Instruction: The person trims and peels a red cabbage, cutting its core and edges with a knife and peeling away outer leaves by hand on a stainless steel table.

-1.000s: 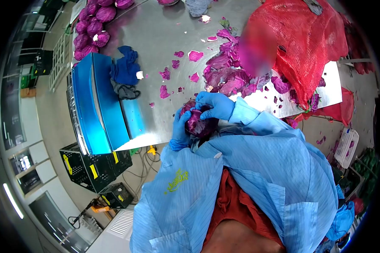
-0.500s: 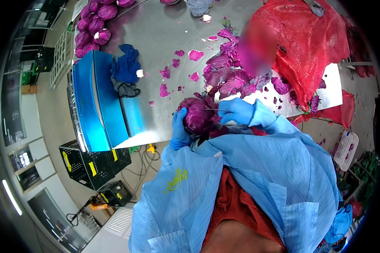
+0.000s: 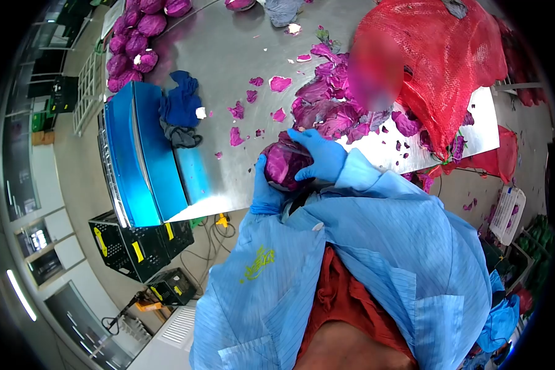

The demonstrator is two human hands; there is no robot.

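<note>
Right hand back on the red cabbage

The left hand (image 3: 266,192) grasps the red cabbage (image 3: 279,166) from below and the left, palm under its side. The right hand (image 3: 322,154) grips the same head from the opposite side, its fingers reaching over the top and its thumb lower down. Half a second ago the right hand was drawn off to the side, with the left hand alone supporting the cabbage; now 2 hands hold it again, so it is steadied from opposite sides for handling. Whether the right hand also holds a thin tool, I cannot tell.

Just ahead of the right hand, a heap of loose leaves (image 3: 319,115) lies on the table (image 3: 225,176). Small leaf scraps (image 3: 236,136) are scattered ahead of the left hand. Further out to its left lie a dark grey cloth (image 3: 182,137) and a blue cloth (image 3: 182,102), next to a shiny blue box (image 3: 151,160). Well beyond the right hand, to its right, slumps a red mesh bag (image 3: 441,55). Farthest ahead-left of the left hand is a pile of cabbages (image 3: 152,24).
</note>
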